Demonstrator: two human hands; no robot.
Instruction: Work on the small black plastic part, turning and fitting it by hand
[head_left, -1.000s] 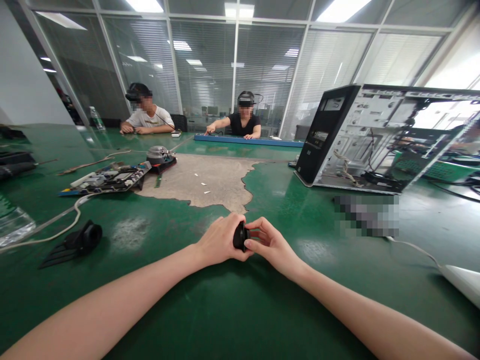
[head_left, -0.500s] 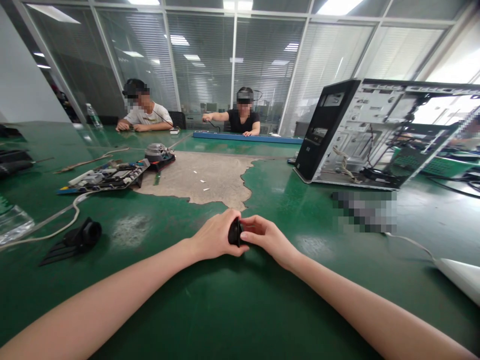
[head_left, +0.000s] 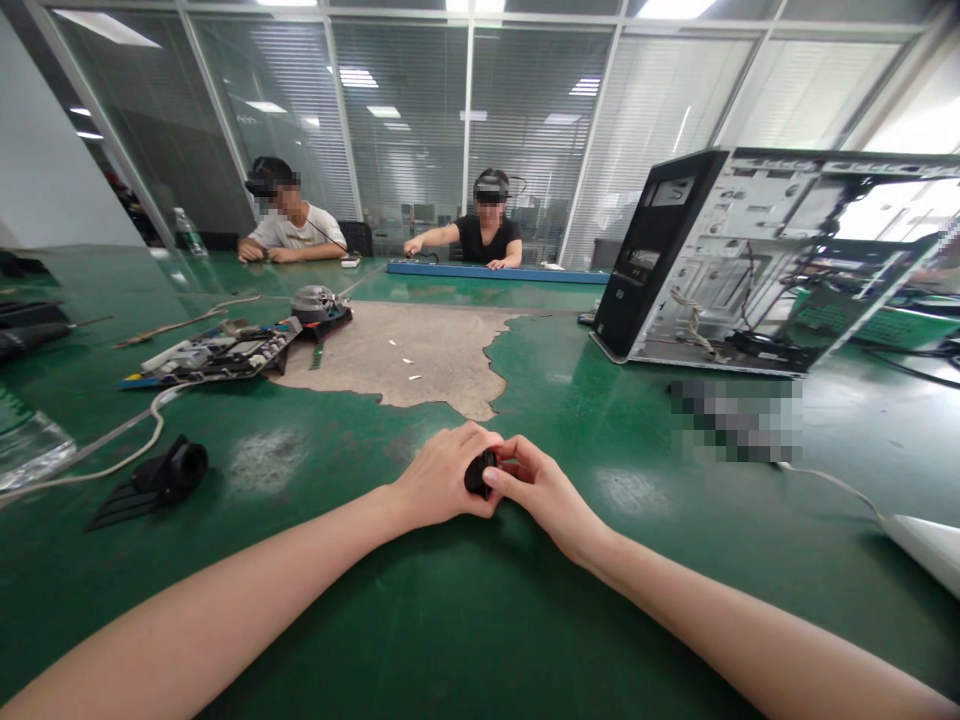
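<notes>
Now the fingers [head_left: 501, 478] of both hands have closed more tightly round the small black part [head_left: 480, 472] than a moment ago, so less of it shows and the working of it seems to go on. It sits pinched between the left hand [head_left: 442, 478] and right hand [head_left: 541, 488], just above the green surface [head_left: 465, 620]. Well apart stand an open computer case [head_left: 757, 260], a circuit board [head_left: 217, 352] and a black camera [head_left: 169, 470].

Green-topped table [head_left: 450, 620] — bare circuit board [head_left: 217, 352] far left, open metal computer case [head_left: 757, 260] far right, two seated people behind.
</notes>
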